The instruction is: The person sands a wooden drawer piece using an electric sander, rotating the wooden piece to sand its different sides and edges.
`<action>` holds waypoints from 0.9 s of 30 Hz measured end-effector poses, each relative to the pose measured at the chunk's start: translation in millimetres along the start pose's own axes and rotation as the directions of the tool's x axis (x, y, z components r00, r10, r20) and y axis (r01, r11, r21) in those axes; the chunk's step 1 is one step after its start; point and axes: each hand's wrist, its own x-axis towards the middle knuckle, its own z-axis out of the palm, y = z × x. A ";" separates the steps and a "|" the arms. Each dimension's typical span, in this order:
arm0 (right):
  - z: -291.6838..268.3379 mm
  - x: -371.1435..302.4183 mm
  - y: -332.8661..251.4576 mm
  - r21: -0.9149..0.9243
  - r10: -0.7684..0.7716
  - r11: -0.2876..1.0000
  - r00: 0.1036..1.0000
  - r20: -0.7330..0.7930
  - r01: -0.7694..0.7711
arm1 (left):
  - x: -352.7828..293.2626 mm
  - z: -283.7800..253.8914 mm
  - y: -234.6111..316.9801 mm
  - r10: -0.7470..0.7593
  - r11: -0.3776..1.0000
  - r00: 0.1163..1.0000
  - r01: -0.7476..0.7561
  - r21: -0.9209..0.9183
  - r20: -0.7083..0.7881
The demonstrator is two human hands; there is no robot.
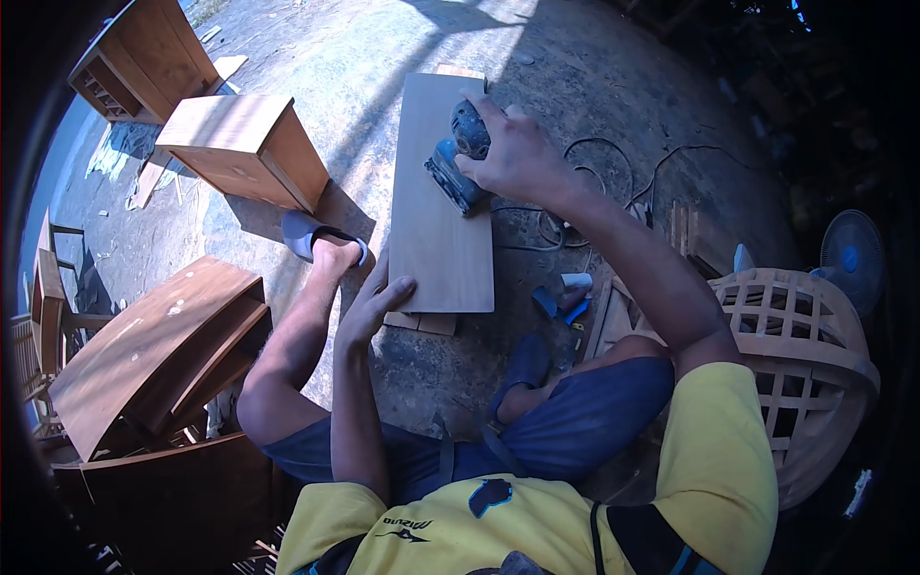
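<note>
A long pale wooden board (436, 259) lies lengthwise in front of me, propped on wood blocks (422, 323) that show at its near end. My right hand (513, 149) is wrapped over the top of a blue and black electric sander (458, 172), whose pad rests on the board's far right part. At the near left corner my left hand (369, 307) grips the board's edge, thumb on top and fingers hidden along the side.
A power cord (613, 144) coils right of the board. Blue and white scraps (561, 302) lie nearby. Wooden cabinets (244, 149) and a brown drawer unit (163, 335) stand left. A latticed wooden chair back (791, 335) and a fan (851, 259) are at right.
</note>
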 end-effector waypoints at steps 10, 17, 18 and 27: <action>8.7 196.2 86.5 -0.173 0.132 0.972 0.979 -0.154 -0.159 | 11.7 2.0 -11.0 0.028 0.999 0.999 -0.029 0.016 0.041; 16.4 80.4 43.0 -0.125 0.079 0.988 0.994 -0.081 -0.089 | 11.7 -16.2 -10.7 0.064 0.997 0.998 -0.063 0.053 -0.015; 13.9 56.4 28.5 -0.102 0.054 0.993 0.997 -0.050 -0.058 | 15.1 -23.8 -15.3 0.110 0.994 0.993 -0.109 0.025 -0.036; -1.0 -118.7 -15.6 0.042 -0.058 0.998 0.998 0.034 0.056 | 26.8 -12.1 13.3 0.221 0.920 0.942 -0.117 0.373 -0.251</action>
